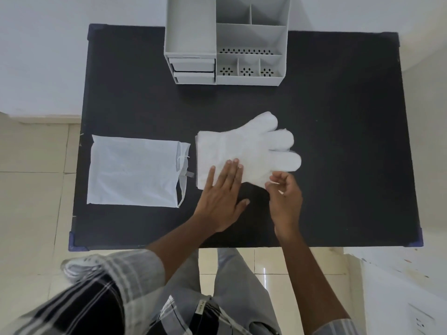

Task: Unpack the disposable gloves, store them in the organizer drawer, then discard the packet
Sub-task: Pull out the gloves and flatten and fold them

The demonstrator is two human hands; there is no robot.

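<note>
A stack of white disposable gloves point(251, 146) lies flat in the middle of the black table point(338, 141), fingers pointing right. My left hand point(222, 197) rests flat, fingers spread, on the stack's cuff end. My right hand point(285, 197) pinches the near edge of the stack by the little finger. The flat, translucent packet point(135, 172) lies to the left, its open mouth facing the gloves. At the table's far edge stands the grey organizer point(227, 39), with two shut drawers point(193, 68) at its lower left.
The organizer has open compartments on top and perforated small bins point(246, 71) at its right front. Tiled floor surrounds the table, a white wall is behind it, and my legs and a shoe point(79, 264) are below the near edge.
</note>
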